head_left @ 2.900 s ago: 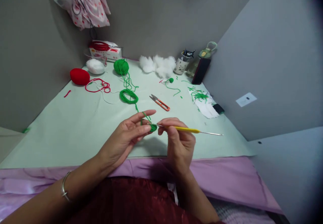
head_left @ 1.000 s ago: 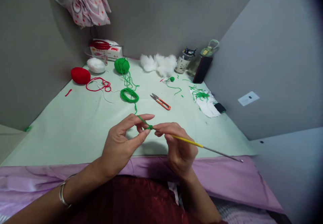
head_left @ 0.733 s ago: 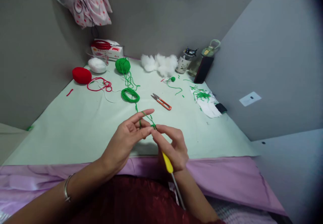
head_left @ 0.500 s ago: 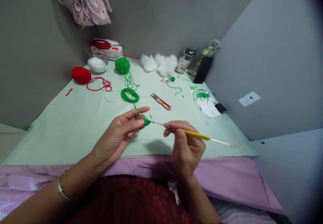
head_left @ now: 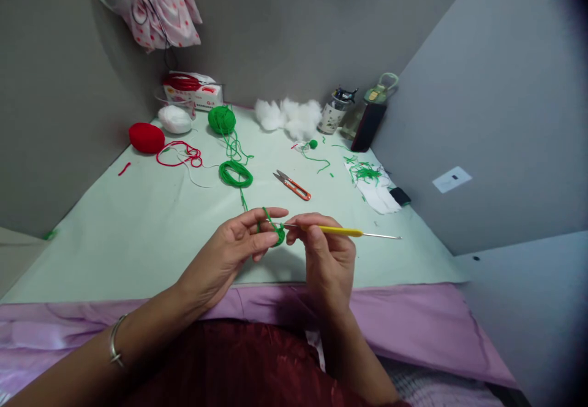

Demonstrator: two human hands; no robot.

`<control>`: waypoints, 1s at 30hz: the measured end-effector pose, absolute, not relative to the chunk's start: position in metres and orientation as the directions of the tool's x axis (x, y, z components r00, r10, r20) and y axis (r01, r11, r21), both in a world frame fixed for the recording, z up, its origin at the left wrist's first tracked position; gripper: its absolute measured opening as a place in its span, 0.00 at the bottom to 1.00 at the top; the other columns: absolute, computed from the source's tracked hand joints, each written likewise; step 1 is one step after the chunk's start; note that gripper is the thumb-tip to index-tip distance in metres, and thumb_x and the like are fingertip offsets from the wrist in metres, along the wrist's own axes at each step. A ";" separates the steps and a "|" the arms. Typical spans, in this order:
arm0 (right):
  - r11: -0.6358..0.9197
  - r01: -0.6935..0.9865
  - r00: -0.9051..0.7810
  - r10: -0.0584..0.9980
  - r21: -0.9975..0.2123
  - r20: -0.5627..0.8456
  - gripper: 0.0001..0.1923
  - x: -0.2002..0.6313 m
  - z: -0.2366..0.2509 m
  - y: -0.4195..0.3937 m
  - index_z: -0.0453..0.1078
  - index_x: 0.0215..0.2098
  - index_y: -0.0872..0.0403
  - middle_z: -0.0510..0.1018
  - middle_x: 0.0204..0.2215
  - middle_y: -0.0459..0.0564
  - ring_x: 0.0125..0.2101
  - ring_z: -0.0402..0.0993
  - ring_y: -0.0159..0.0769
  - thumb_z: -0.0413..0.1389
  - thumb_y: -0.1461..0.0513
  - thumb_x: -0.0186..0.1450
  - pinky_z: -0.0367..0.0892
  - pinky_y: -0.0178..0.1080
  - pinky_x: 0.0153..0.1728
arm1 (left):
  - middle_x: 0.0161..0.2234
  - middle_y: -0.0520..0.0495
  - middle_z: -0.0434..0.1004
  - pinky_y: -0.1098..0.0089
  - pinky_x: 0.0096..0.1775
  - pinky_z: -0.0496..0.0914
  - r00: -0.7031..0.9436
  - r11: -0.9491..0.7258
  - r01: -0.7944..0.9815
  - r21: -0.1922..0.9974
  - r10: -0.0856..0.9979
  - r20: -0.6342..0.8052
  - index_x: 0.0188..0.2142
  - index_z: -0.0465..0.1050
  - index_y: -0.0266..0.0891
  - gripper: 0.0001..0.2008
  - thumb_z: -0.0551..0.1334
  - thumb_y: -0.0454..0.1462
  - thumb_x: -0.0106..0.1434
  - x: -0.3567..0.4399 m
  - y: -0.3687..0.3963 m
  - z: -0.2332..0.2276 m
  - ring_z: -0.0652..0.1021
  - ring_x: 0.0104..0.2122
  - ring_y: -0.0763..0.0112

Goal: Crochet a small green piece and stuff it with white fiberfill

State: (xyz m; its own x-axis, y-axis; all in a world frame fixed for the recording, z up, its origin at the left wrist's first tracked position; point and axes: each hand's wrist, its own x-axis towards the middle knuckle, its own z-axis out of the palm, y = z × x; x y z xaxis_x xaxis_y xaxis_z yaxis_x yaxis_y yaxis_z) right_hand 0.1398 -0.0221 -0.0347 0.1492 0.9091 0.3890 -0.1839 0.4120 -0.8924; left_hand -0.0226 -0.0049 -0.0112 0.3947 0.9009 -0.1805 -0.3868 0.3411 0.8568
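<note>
My left hand (head_left: 229, 251) pinches a small green crochet piece (head_left: 278, 236) between thumb and fingers, with green yarn looped over the forefinger. That yarn runs back to a green coil (head_left: 236, 174) and a green yarn ball (head_left: 221, 119). My right hand (head_left: 324, 254) grips a yellow-handled crochet hook (head_left: 340, 231), held level, its tip at the green piece. Both hands hover above the pale green table (head_left: 138, 235), near its front edge.
Orange snips (head_left: 293, 185) lie mid-table. A red yarn ball (head_left: 146, 137), a white ball (head_left: 174, 119) and a box (head_left: 193, 93) sit back left. White stuffing (head_left: 289, 117), a cup (head_left: 334, 113), a bottle (head_left: 374, 98) and green scraps on paper (head_left: 367, 177) are at the back right.
The hook has swung through several angles, pulled out to the right half a second ago. It now lies level again with its tip back at the green piece; my right hand has closed in leftward.
</note>
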 end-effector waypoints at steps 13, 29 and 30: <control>0.528 -0.077 0.304 0.821 -0.846 0.484 0.09 0.143 -0.031 -0.025 0.81 0.42 0.49 0.82 0.36 0.47 0.31 0.77 0.31 0.57 0.62 0.74 0.71 0.39 0.35 | 0.17 0.60 0.63 0.67 0.51 0.72 0.421 0.412 -0.486 0.771 0.883 -0.206 0.38 0.82 0.39 0.06 0.73 0.38 0.61 -0.024 -0.001 -0.016 0.62 0.22 0.79; 0.589 0.061 0.261 0.770 -0.806 0.582 0.10 0.139 -0.027 -0.028 0.81 0.42 0.48 0.81 0.33 0.45 0.31 0.75 0.32 0.57 0.64 0.74 0.70 0.39 0.33 | 0.18 0.60 0.62 0.68 0.51 0.73 0.432 0.422 -0.490 0.762 0.878 -0.209 0.40 0.84 0.41 0.06 0.72 0.37 0.63 -0.024 0.000 -0.015 0.60 0.21 0.80; 0.580 0.064 0.254 0.778 -0.812 0.575 0.10 0.139 -0.028 -0.028 0.81 0.43 0.48 0.81 0.33 0.45 0.31 0.75 0.32 0.56 0.64 0.74 0.70 0.39 0.33 | 0.18 0.60 0.62 0.68 0.51 0.73 0.436 0.424 -0.493 0.760 0.876 -0.206 0.40 0.84 0.41 0.06 0.72 0.37 0.63 -0.024 0.000 -0.015 0.61 0.21 0.80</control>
